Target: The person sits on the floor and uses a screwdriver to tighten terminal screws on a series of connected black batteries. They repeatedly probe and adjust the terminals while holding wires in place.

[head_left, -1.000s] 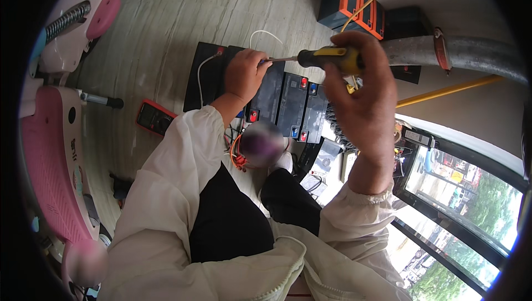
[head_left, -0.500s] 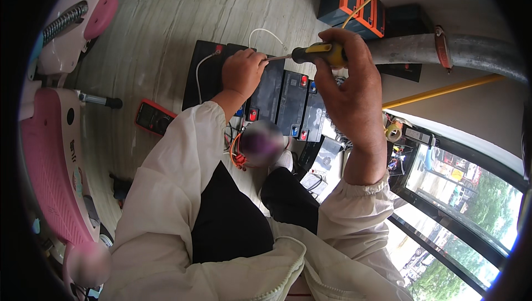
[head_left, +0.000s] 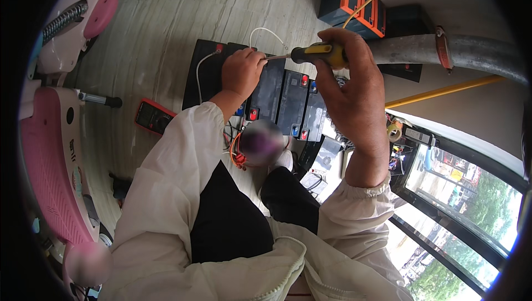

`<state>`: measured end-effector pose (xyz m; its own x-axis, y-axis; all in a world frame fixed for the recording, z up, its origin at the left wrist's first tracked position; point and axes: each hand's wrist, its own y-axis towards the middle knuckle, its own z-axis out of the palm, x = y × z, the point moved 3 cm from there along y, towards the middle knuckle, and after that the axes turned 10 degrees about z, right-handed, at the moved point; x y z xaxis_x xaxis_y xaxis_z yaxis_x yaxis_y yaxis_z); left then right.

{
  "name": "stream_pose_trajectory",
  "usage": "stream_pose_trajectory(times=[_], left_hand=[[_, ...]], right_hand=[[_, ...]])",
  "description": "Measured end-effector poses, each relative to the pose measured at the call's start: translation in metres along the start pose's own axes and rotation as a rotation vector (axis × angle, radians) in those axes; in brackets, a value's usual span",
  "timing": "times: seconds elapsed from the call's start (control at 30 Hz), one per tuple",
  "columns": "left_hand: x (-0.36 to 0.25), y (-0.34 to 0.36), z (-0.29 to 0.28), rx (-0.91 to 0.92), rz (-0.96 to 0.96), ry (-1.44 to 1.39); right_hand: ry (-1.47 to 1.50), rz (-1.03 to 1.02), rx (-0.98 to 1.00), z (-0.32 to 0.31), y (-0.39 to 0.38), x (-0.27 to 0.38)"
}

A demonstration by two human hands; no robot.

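My right hand (head_left: 352, 90) grips a yellow and black screwdriver (head_left: 321, 54), its metal shaft pointing left. My left hand (head_left: 239, 76) is closed around the tip end of the shaft, over a row of black batteries (head_left: 293, 101) on the floor; what its fingertips hold is hidden. The batteries have red and blue terminals. A white lead (head_left: 198, 74) is fixed to a red terminal of the leftmost battery, and another white lead (head_left: 260, 29) loops behind them. Orange and black wires (head_left: 235, 146) lie below the batteries.
A red multimeter (head_left: 154, 116) lies left of the batteries. A pink and white scooter (head_left: 58, 162) fills the left side. Orange-trimmed boxes (head_left: 349, 7), a grey pipe (head_left: 415, 49) and yellow poles (head_left: 443, 90) are at upper right; a window (head_left: 460, 201) is at lower right.
Over the last second my right hand and the screwdriver have shifted slightly left and up, nearer my left hand, which has moved only a little.
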<state>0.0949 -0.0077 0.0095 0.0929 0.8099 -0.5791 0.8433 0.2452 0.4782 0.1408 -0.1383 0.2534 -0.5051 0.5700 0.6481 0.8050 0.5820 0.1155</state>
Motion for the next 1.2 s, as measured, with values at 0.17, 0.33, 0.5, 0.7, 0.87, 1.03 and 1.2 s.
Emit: stream_pose_trajectory(times=[0.17, 0.33, 0.5, 0.7, 0.87, 1.03, 1.2], left_hand=[[-0.001, -0.001, -0.001, 0.015, 0.017, 0.014], [0.002, -0.001, -0.01, 0.003, -0.017, -0.002], [0.021, -0.019, -0.067, -0.181, -0.111, 0.354], [0.054, -0.061, -0.07, 0.1, -0.556, 0.366], [0.051, -0.047, -0.074, 0.194, -0.684, 0.255], [0.058, -0.048, -0.078, 0.213, -0.68, 0.261], [0.055, -0.047, -0.077, 0.182, -0.681, 0.316]], right_hand=[[0.01, 0.02, -0.003, 0.002, 0.0, -0.002], [0.016, 0.032, 0.006, 0.0, 0.001, -0.002], [-0.117, 0.118, 0.019, -0.006, 0.004, -0.001], [-0.198, 0.196, -0.064, 0.002, 0.007, 0.008], [-0.039, 0.148, -0.015, 0.01, 0.011, 0.009], [-0.23, 0.362, -0.034, 0.009, 0.019, 0.011], [-0.013, 0.145, -0.06, 0.012, 0.019, 0.009]])
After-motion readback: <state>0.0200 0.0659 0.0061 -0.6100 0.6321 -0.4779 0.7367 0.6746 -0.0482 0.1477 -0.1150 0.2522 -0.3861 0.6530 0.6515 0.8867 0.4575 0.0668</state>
